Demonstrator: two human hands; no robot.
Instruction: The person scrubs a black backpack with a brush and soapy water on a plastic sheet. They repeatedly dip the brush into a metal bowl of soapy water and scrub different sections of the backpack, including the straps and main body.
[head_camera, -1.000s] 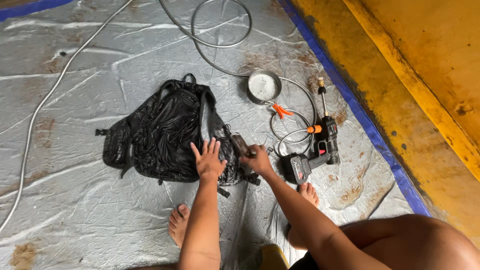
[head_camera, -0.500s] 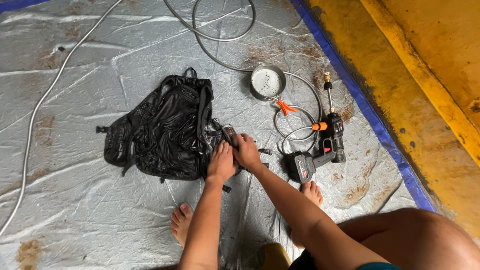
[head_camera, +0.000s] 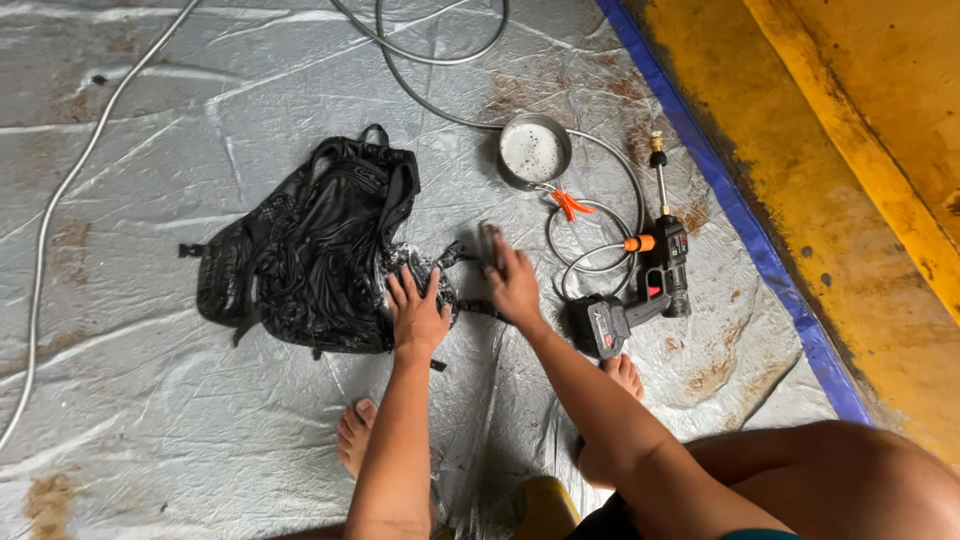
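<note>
On the silver tarp (head_camera: 150, 420) spread over the floor lies a wet black backpack (head_camera: 300, 250), just left of the middle. The left hand (head_camera: 417, 312) is open and flat, with its fingers spread, pressing down on the near right corner of the backpack where there is some white foam. The right hand (head_camera: 512, 280) is just to the right of it, curled around a small brush (head_camera: 489, 243). The brush looks blurry, so how tightly the hand holds it is hard to tell. It sits over the backpack's strap (head_camera: 462, 258).

To the right of the hands lies a black and red cordless spray gun (head_camera: 645, 285) with a thin hose (head_camera: 590, 240) looped beside it. A little farther away is a small round metal bowl (head_camera: 534, 152) with soapy water in it. An orange clip (head_camera: 570, 204) lies near the bowl. Two bare feet rest on the tarp, one foot (head_camera: 355, 435) near the left arm and the other foot (head_camera: 622, 375) close to the spray gun.

The tarp looks wet and soapy, so a bare foot could slip on it. The bowl is close to the right arm, and a wide swing could tip it over. The looped hose lies near the feet and could catch a toe.
</note>
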